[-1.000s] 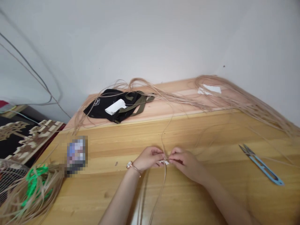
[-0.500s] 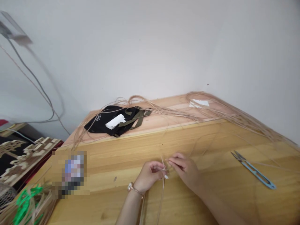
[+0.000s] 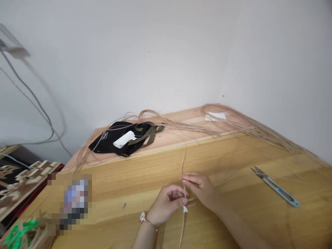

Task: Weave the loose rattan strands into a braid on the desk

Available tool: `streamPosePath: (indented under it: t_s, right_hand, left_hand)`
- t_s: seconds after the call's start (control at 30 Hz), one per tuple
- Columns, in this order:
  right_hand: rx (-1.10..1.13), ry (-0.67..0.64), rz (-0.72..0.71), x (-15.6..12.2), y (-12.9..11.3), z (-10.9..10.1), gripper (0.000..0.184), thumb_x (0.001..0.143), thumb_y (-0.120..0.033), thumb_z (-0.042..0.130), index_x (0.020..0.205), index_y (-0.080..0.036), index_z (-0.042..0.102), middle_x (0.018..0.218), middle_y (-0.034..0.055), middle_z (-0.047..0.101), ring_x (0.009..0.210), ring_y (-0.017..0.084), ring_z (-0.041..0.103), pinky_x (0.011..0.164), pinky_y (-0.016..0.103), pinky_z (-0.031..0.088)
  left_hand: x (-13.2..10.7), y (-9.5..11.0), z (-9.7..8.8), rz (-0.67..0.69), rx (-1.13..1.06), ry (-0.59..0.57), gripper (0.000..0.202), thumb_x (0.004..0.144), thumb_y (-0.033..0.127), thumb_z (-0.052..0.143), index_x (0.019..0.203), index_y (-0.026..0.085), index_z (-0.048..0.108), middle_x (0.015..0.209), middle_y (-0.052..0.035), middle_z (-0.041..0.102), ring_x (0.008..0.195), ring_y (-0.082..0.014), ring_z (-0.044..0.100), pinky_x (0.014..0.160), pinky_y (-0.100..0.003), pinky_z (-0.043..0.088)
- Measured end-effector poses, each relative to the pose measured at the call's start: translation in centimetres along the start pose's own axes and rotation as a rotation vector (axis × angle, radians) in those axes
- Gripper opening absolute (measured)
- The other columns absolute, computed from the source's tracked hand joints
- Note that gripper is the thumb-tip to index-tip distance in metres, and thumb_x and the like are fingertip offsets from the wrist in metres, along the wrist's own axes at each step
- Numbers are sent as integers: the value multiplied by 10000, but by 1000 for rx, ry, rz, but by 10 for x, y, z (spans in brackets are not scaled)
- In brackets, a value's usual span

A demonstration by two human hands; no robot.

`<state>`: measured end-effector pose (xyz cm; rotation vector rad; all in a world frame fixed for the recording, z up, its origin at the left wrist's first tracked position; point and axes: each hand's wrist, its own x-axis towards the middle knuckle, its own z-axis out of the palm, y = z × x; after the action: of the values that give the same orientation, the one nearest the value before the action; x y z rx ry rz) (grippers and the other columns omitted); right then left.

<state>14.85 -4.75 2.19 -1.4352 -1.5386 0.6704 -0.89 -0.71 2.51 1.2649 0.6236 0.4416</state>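
Observation:
Both hands meet low in the middle of the wooden table (image 3: 233, 221). My left hand (image 3: 167, 204), with a watch on its wrist, pinches thin tan straw strands (image 3: 183, 166) where a small white tag hangs. Just to the right, my right hand (image 3: 201, 190) has its fingers closed on the same strands. The strands run up the table toward a long loose bundle (image 3: 233, 126) along the far edge, and down off the bottom of the view.
Blue thread snips (image 3: 275, 186) lie on the table at right. A black bag with olive straps (image 3: 124, 140) sits at the back left. A green-tied bundle of straw (image 3: 19, 235) shows at the bottom left. White walls close the corner.
The view has tilted up and shifted. My hands have moved lower in the view, the left dropping below the right, still on the strands.

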Motion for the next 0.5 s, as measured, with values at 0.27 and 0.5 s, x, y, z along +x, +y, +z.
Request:
streamPosePath:
  t_s: [0.27, 0.5]
  right_hand:
    - [139, -48, 84, -5, -1, 0, 238, 783, -307, 495, 908, -190, 661, 856, 39, 649, 784, 152, 594, 710, 266, 471]
    - [214, -48, 110, -7, -4, 6, 244, 776, -311, 504, 938, -204, 653, 868, 43, 650, 784, 158, 602, 695, 271, 487]
  left_hand:
    - [6, -4, 2, 88, 157, 170, 145, 633, 204, 654, 697, 126, 550, 641, -1, 558, 611, -96, 501, 609, -221, 392]
    - [8, -7, 4, 39, -61, 218, 409, 569, 251, 712, 865, 173, 441, 560, 46, 551, 525, -86, 496, 539, -211, 386]
